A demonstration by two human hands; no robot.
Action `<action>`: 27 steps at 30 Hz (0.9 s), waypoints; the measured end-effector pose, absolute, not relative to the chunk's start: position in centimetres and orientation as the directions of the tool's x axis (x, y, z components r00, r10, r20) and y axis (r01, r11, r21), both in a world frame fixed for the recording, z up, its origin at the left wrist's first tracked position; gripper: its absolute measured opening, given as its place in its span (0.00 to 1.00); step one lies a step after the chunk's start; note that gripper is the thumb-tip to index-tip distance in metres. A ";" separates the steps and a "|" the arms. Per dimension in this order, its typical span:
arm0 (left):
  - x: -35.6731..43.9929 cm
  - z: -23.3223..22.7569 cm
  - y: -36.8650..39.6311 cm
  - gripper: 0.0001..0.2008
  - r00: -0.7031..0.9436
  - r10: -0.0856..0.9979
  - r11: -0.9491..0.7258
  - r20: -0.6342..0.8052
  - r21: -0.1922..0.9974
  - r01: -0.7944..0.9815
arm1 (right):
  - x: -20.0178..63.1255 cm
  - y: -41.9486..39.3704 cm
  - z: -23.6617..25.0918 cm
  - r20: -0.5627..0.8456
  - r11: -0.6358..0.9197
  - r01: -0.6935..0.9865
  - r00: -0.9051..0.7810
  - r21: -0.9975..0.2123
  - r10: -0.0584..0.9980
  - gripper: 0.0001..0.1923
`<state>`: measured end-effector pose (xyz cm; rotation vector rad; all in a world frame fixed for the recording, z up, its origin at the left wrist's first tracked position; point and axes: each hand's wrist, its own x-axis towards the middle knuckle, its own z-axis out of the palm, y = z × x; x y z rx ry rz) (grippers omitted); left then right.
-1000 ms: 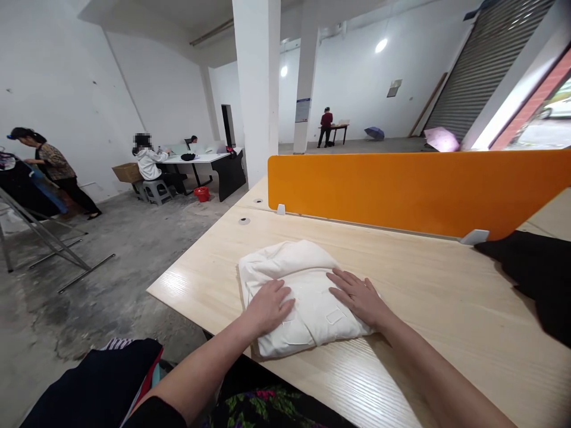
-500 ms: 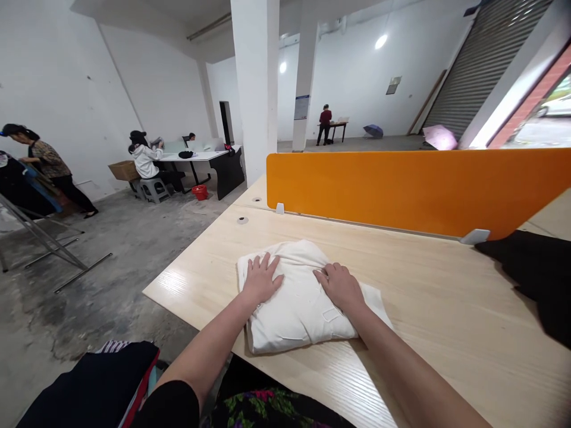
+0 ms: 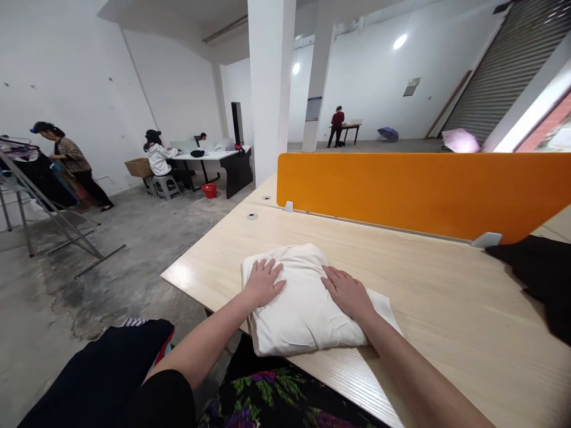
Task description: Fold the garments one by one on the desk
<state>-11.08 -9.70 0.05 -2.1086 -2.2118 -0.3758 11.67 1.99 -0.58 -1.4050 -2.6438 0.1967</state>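
Observation:
A folded white garment point(image 3: 298, 303) lies on the light wooden table point(image 3: 446, 303), close to the edge nearest me. My left hand point(image 3: 264, 283) rests flat on its left side with the fingers apart. On the right part of the cloth, my right hand point(image 3: 348, 291) lies palm down, fingers stretched out. The underside of the garment is hidden, so I cannot tell exactly what kind of clothing it is.
An orange divider point(image 3: 401, 193) runs along the table's far side. Black cloth point(image 3: 535, 273) lies at the right. Dark folded clothes point(image 3: 102, 368) are piled at my lower left. A metal clothes rack point(image 3: 57, 208) and several people are farther off.
The right hand's fingers have straightened from a slight curl and lie flatter on the garment. The left hand stays on it. My view has turned a little to the left.

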 end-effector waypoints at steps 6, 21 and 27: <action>-12.9 -1.1 -18.1 0.25 -0.497 0.664 0.212 0.558 0.497 0.841 | 11.8 0.2 -0.7 0.081 0.566 0.810 -0.561 -0.150 0.824 0.27; -10.0 0.3 -26.6 0.29 -0.481 0.765 0.074 -0.428 0.800 -0.595 | 5.6 -4.1 -0.6 0.085 0.735 0.661 -0.732 -0.149 0.676 0.27; -9.6 0.8 -26.9 0.38 -0.469 0.804 0.051 -0.367 0.827 -0.560 | 5.4 -5.1 -0.1 0.107 0.716 0.674 -0.710 -0.182 0.696 0.27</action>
